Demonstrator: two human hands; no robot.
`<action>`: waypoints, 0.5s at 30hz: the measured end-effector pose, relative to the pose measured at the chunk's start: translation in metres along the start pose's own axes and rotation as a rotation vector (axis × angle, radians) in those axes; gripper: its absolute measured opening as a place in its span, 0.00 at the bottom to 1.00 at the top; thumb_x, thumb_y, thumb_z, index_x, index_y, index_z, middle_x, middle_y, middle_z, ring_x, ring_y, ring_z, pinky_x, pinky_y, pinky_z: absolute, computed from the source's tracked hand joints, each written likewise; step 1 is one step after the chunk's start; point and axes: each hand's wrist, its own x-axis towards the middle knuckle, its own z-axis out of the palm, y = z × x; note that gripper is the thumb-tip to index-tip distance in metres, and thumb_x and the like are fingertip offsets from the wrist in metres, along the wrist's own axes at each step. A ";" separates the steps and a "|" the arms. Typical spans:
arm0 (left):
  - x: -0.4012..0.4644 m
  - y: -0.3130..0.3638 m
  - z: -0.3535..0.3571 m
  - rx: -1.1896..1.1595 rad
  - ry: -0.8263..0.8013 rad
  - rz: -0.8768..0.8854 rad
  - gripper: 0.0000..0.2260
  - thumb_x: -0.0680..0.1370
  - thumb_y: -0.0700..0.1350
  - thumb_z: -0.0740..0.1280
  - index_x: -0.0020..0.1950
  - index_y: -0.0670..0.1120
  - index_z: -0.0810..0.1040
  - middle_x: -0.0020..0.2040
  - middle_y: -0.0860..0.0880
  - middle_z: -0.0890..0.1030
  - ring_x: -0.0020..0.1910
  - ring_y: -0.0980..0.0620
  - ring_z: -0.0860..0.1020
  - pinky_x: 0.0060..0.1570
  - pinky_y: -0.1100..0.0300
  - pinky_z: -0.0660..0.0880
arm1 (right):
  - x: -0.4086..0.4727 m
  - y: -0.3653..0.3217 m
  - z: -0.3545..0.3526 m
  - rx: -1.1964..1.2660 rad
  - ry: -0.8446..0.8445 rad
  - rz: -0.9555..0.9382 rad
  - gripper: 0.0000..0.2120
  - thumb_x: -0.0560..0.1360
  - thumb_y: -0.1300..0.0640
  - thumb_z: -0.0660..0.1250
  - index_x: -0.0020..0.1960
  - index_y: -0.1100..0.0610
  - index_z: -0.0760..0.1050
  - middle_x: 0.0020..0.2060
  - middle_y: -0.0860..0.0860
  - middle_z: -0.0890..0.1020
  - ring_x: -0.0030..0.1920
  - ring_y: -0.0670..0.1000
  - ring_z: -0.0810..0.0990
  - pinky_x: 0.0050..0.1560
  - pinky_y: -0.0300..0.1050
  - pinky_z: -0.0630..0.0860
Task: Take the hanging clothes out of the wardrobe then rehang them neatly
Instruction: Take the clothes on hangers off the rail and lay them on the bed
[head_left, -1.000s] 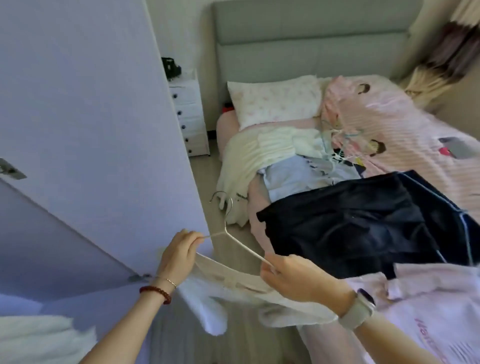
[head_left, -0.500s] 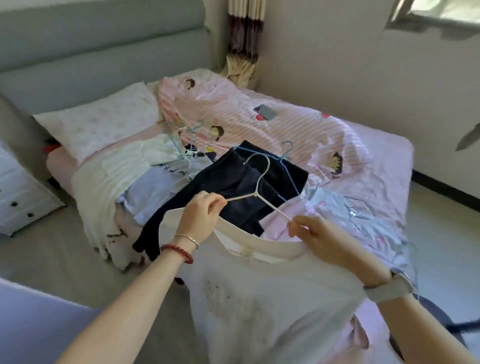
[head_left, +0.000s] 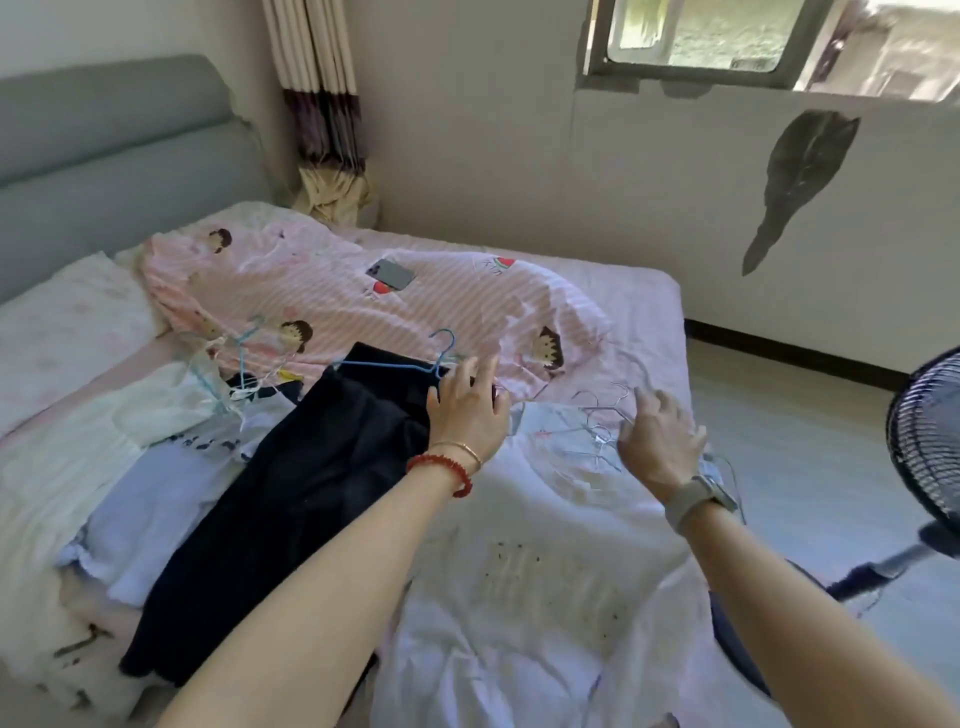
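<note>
Where the soft white T-shirt lies spread flat and creased on the bed, both hands reach over its collar end. The left hand hovers at the top edge of the shirt with its fingers straight and slightly spread, holding nothing; whether they touch the cloth cannot be told. The right hand has loosely bent, parted fingers just over a tangle of thin silvery wire hangers lying on the shirt's upper part, and no grip on them shows. To the left a dark, matte garment drapes over the bed edge, on a slim blue hanger with a curved hook. Further left lie a pale blue top and a cream, ribbed-looking garment, piled and rumpled. A pink striped quilt with cartoon prints is bunched behind, a flat phone resting on it.
</note>
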 end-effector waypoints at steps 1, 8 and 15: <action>-0.014 -0.009 0.013 0.015 -0.047 -0.011 0.21 0.80 0.48 0.55 0.74 0.51 0.58 0.74 0.48 0.58 0.72 0.47 0.56 0.70 0.46 0.53 | -0.011 -0.001 0.016 0.008 -0.022 -0.041 0.23 0.77 0.57 0.57 0.71 0.54 0.59 0.71 0.56 0.62 0.71 0.58 0.58 0.69 0.60 0.56; -0.119 -0.119 0.031 0.134 -0.148 -0.262 0.21 0.81 0.47 0.53 0.75 0.51 0.55 0.76 0.50 0.54 0.74 0.51 0.52 0.72 0.47 0.50 | -0.103 -0.057 0.104 0.053 -0.316 -0.380 0.23 0.80 0.55 0.52 0.73 0.58 0.55 0.72 0.56 0.61 0.72 0.57 0.58 0.70 0.53 0.59; -0.261 -0.244 -0.051 0.168 0.183 -0.543 0.22 0.76 0.49 0.52 0.64 0.41 0.75 0.61 0.41 0.77 0.62 0.41 0.74 0.59 0.43 0.72 | -0.210 -0.189 0.140 0.114 -0.550 -0.812 0.22 0.81 0.55 0.50 0.74 0.55 0.56 0.72 0.51 0.63 0.73 0.52 0.57 0.71 0.48 0.58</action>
